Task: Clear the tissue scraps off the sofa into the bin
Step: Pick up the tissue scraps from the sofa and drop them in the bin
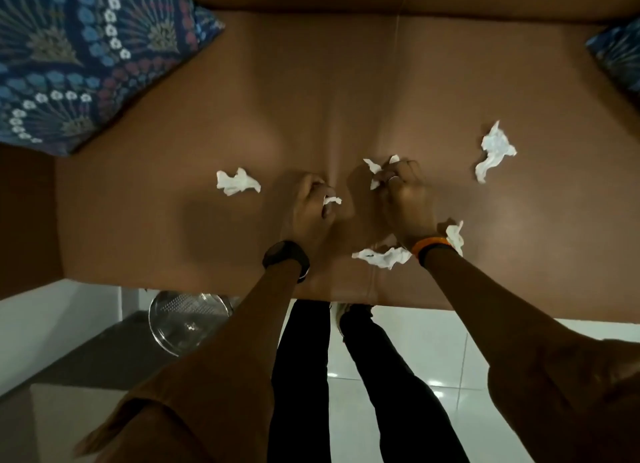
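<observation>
Brown sofa seat [207, 241], tissue scraps strewn. Left hand [310, 208], right hand [403, 196]: fingers clamped on scrap each. Four loose scraps [238, 182] nearby. Bin [188, 320] on floor, left. Advice: gather several, then drop.

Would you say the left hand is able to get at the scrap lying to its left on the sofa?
Probably yes: the scrap lies apart on bare sofa close beside the left hand, nothing between, though its fingers already hold a small piece.
</observation>
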Demonstrator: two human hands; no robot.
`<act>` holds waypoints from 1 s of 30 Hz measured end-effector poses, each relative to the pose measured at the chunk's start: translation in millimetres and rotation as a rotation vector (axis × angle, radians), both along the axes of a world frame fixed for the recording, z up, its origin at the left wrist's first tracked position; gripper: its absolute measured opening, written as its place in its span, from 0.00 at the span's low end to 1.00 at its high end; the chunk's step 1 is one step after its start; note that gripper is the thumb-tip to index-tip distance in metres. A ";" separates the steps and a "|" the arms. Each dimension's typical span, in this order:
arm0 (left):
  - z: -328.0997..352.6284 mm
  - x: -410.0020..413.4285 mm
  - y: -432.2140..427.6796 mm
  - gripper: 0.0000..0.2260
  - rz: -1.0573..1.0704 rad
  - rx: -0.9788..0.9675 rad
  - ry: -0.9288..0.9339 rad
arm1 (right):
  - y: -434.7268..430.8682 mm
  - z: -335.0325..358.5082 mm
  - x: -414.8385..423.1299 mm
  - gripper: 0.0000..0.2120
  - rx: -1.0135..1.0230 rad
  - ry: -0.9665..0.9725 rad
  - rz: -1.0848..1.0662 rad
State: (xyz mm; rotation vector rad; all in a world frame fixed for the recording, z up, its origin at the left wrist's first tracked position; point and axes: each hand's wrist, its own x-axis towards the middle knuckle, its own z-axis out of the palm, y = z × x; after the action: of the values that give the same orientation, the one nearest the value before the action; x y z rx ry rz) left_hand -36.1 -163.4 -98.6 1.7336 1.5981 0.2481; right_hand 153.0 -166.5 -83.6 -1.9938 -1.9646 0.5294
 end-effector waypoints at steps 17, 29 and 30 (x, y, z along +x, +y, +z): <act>-8.6 -183.1 -187.8 0.07 0.524 0.024 0.060 | -161.8 -9.8 -253.6 0.07 -0.167 0.340 0.268; -123.2 -339.8 -241.3 0.27 0.320 -0.405 0.214 | -210.8 -132.0 -406.8 0.19 -0.509 0.095 0.470; -125.3 -342.5 -240.1 0.28 0.312 -0.409 0.188 | -208.1 -137.9 -410.5 0.19 -0.540 0.066 0.500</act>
State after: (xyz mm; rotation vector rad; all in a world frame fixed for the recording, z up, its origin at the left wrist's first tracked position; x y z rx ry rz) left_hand -378.6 -403.6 -223.9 1.2228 1.9007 -0.0949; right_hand -257.6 -374.5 -221.5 -1.6828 -2.4735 1.3469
